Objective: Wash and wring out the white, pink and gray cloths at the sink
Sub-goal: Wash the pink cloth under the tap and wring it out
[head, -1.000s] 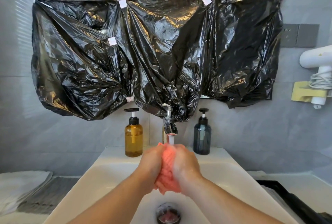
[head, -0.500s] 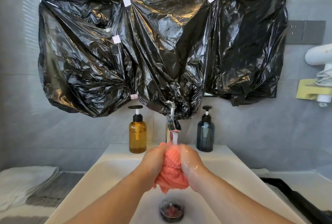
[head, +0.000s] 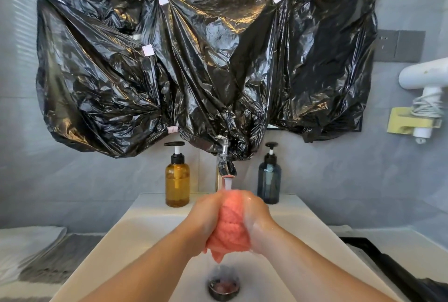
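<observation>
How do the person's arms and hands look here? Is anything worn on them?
Both are bare. The left forearm and right forearm show no sleeves, and no glove covers the left hand or the right hand. No watch or bracelet shows at either wrist. The right hand glistens with water. Rings cannot be judged, as the fingers are mostly hidden.

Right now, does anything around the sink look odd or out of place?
Only the black plastic taped up above the sink: it sags onto the top of the faucet. The amber bottle and blue bottle stand upright; left hand and right hand grip the pink cloth under the water.
</observation>
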`<move>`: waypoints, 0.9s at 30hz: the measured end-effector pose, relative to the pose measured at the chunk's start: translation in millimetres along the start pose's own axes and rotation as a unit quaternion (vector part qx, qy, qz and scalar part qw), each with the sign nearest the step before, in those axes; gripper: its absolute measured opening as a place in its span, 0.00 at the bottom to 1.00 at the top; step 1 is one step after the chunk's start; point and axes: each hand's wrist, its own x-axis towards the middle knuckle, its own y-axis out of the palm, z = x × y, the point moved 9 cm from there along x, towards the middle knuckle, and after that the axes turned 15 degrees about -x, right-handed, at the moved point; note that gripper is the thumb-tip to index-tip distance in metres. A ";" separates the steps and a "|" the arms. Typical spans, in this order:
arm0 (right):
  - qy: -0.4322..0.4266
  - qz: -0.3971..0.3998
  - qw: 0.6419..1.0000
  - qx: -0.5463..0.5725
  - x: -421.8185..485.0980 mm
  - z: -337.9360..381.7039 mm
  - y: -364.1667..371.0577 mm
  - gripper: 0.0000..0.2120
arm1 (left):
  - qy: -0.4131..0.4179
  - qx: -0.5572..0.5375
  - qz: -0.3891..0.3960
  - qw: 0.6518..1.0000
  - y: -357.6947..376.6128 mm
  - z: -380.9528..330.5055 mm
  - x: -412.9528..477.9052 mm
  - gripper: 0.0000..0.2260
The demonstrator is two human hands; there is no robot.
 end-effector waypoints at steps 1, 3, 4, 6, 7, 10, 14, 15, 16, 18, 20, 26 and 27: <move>0.027 0.024 0.999 0.018 -1.5 -4.5 4.1 0.07 | 0.008 0.009 -0.003 1.000 -1.4 -1.6 1.6 0.24; 0.076 0.056 0.994 0.061 -3.4 -11.0 13.9 0.17 | 0.021 0.012 -0.009 1.000 -7.4 -0.1 2.9 0.23; 0.057 0.060 0.995 0.047 0.7 -9.7 16.0 0.15 | 0.033 -0.007 -0.021 0.999 -10.4 -1.6 2.6 0.20; 0.023 0.050 0.998 0.003 5.5 -8.3 17.5 0.12 | 0.050 -0.027 -0.046 0.997 -16.2 -1.9 6.8 0.13; 0.019 0.046 0.999 -0.006 5.4 -8.1 17.9 0.12 | 0.063 -0.020 -0.059 0.996 -19.3 -5.1 7.5 0.11; -0.009 0.027 0.999 -0.043 4.6 -3.0 22.9 0.21 | 0.077 -0.017 -0.087 0.993 -27.6 -7.1 9.8 0.13; -0.045 -0.002 0.996 -0.080 -0.3 4.2 21.0 0.26 | 0.061 -0.022 -0.102 0.993 -34.5 0.8 15.4 0.15; -0.045 -0.004 0.995 -0.088 0.1 3.3 19.7 0.23 | 0.061 -0.023 -0.104 0.992 -34.3 1.5 16.0 0.15; -0.044 -0.009 0.994 -0.095 1.7 2.7 18.7 0.20 | 0.061 -0.026 -0.101 0.993 -32.7 1.0 16.2 0.14; -0.041 -0.022 0.992 -0.115 4.5 -0.3 17.2 0.20 | 0.057 -0.029 -0.093 0.994 -31.0 2.4 16.3 0.14; -0.047 -0.024 0.990 -0.131 4.6 3.7 18.3 0.21 | 0.064 -0.039 -0.089 0.993 -31.5 2.7 19.2 0.14; -0.041 -0.046 0.989 -0.132 1.0 7.3 13.0 0.19 | 0.063 -0.073 -0.082 0.992 -27.2 2.0 15.2 0.14; -0.033 -0.043 0.992 -0.118 2.5 4.1 15.2 0.18 | 0.061 -0.082 -0.088 0.991 -28.3 2.2 15.3 0.14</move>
